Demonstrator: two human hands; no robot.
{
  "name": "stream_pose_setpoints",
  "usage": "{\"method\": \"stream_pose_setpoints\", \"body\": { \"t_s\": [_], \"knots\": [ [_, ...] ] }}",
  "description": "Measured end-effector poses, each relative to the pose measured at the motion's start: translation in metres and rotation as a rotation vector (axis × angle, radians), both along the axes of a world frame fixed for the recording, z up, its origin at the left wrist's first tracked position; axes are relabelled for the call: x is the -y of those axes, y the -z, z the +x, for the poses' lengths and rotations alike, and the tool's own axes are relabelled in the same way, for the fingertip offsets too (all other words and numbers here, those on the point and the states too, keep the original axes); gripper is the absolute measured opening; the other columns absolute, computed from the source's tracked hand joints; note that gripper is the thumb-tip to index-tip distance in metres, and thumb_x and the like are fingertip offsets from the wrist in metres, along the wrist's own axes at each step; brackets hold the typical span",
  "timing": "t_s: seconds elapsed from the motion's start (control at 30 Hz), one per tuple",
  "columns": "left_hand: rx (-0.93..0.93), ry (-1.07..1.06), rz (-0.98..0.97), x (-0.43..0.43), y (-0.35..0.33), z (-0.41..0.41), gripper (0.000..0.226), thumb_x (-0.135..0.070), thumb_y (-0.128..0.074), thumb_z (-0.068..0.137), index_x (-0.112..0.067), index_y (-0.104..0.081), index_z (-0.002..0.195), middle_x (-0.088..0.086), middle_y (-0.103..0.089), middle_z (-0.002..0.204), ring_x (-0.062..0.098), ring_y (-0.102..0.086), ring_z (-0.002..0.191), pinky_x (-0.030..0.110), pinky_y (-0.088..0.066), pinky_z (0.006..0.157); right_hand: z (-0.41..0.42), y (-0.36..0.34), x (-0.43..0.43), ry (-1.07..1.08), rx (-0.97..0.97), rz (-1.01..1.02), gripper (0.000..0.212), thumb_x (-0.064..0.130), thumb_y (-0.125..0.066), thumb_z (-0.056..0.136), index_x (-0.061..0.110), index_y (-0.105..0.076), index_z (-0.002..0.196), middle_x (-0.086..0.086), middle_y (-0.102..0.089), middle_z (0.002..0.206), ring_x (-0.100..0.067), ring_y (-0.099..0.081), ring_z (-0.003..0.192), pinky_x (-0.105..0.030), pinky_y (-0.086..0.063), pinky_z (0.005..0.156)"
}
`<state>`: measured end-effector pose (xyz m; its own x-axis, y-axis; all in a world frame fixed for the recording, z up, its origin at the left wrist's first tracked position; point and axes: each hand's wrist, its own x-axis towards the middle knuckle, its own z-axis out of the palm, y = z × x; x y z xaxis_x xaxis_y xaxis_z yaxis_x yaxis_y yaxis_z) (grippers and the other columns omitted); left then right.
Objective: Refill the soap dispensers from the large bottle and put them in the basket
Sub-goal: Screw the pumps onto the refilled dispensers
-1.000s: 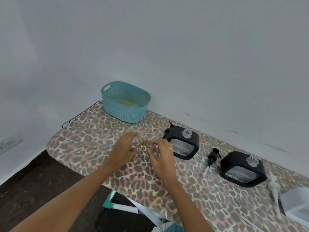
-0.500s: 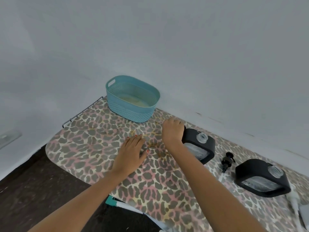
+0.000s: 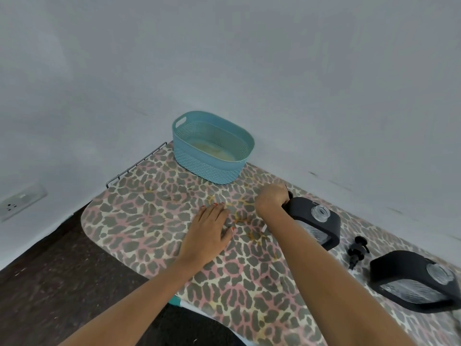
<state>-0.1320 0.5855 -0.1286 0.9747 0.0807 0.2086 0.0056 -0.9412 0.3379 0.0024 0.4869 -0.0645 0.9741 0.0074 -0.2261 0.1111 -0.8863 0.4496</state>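
Right hand [image 3: 270, 199] grips a pump [image 3: 289, 195] against the dispenser [image 3: 299, 209] — basket [image 3: 207, 168] behind.

Right hand [image 3: 270, 199] has reached over and gripped the pump [image 3: 289, 195] beside the dispenser [image 3: 301, 208].

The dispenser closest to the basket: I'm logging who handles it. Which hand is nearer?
Right. The right hand is against the dispenser's end nearest the basket, curled on a black pump. The left hand lies flat on the cover, apart from it.
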Motion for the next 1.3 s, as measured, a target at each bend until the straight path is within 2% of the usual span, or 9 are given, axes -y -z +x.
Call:
{"method": "stream_pose_setpoints", "body": {
  "t_s": [0.13,0.23,0.47,0.63,0.77,0.9,1.0,1.13,1.3],
  "knots": [
    [-0.018,-0.026,0.051,-0.001,0.0,0.0,0.053,-0.045,-0.028,0.084,-0.014,-0.061,0.112,0.005,-0.062,0.122,0.02,-0.058,0.114,0.039,-0.039,0.102,-0.001,-0.001,0.002,-0.022,0.068,0.106,0.041,0.01,-0.043,0.093,0.0,-0.04,0.133,-0.02,-0.041,0.127,-0.013,-0.057,0.086,-0.021,-0.031,0.042],
    [-0.016,-0.022,0.035,0.0,0.0,0.0,0.055,-0.046,-0.027,0.085,-0.014,-0.059,0.114,0.005,-0.06,0.125,0.02,-0.056,0.117,0.038,-0.035,0.105,-0.001,-0.006,0.005,-0.035,0.134,0.186,0.038,0.006,-0.043,0.093,-0.002,-0.041,0.13,-0.019,-0.042,0.124,-0.008,-0.055,0.073,-0.018,-0.031,0.039],
    [0.019,0.002,-0.015,-0.001,0.002,0.001,0.069,-0.053,-0.015,0.082,-0.013,-0.051,0.125,0.006,-0.048,0.139,0.021,-0.042,0.13,0.035,-0.019,0.113,-0.012,-0.05,0.008,-0.115,0.2,0.474,0.036,0.001,-0.048,0.09,-0.002,-0.043,0.126,-0.017,-0.033,0.133,-0.022,-0.06,0.097,-0.022,-0.044,0.067],
    [-0.015,0.007,-0.047,0.0,0.0,0.0,0.078,-0.057,-0.008,0.078,-0.015,-0.044,0.132,0.003,-0.038,0.145,0.018,-0.033,0.136,0.03,-0.012,0.115,-0.022,-0.094,0.032,-0.181,0.308,0.924,0.024,0.005,-0.051,0.09,0.001,-0.052,0.113,-0.016,-0.033,0.128,-0.029,-0.053,0.074,-0.031,-0.046,0.066],
    [-0.043,0.0,-0.131,0.001,-0.004,0.0,0.048,-0.041,-0.041,0.093,-0.014,-0.043,0.133,0.003,-0.036,0.147,0.017,-0.03,0.137,0.031,-0.012,0.116,-0.038,-0.124,0.072,-0.28,0.438,1.228,0.035,0.012,-0.053,0.091,0.007,-0.051,0.126,-0.012,-0.041,0.123,-0.018,-0.05,0.076,-0.014,-0.036,0.066],
    [-0.029,-0.022,-0.304,0.017,-0.025,0.003,0.054,-0.031,-0.055,0.089,-0.015,-0.037,0.138,0.004,-0.037,0.146,0.018,-0.032,0.135,0.033,-0.023,0.113,-0.049,-0.142,0.112,-0.31,0.523,1.398,0.033,0.011,-0.058,0.087,0.01,-0.057,0.12,-0.007,-0.051,0.121,-0.02,-0.059,0.09,-0.019,-0.044,0.08],
    [0.013,0.049,-0.481,0.048,-0.047,0.009,0.064,-0.028,-0.061,0.085,-0.017,-0.031,0.14,0.005,-0.034,0.147,0.018,-0.031,0.136,0.033,-0.026,0.112,-0.059,-0.143,0.137,-0.301,0.581,1.467,0.03,0.009,-0.061,0.086,0.011,-0.058,0.116,-0.001,-0.057,0.109,-0.018,-0.061,0.094,-0.019,-0.044,0.084],
    [0.055,0.185,-0.563,0.09,-0.066,0.023,0.072,-0.034,-0.064,0.082,-0.025,-0.025,0.142,-0.011,-0.03,0.142,0.002,-0.024,0.129,0.026,-0.022,0.109,-0.069,-0.132,0.156,-0.311,0.622,1.481,0.029,0.008,-0.061,0.086,0.01,-0.059,0.114,-0.005,-0.064,0.105,-0.01,-0.058,0.091,-0.017,-0.043,0.086],
    [0.038,0.208,-0.53,0.118,-0.079,0.041,0.076,-0.038,-0.065,0.08,-0.019,-0.025,0.142,0.0,-0.027,0.149,0.016,-0.023,0.139,0.027,-0.019,0.112,-0.077,-0.115,0.163,-0.348,0.619,1.495,0.029,0.01,-0.059,0.087,0.012,-0.057,0.116,0.002,-0.058,0.106,-0.004,-0.055,0.091,-0.014,-0.042,0.086]
  ]
}}
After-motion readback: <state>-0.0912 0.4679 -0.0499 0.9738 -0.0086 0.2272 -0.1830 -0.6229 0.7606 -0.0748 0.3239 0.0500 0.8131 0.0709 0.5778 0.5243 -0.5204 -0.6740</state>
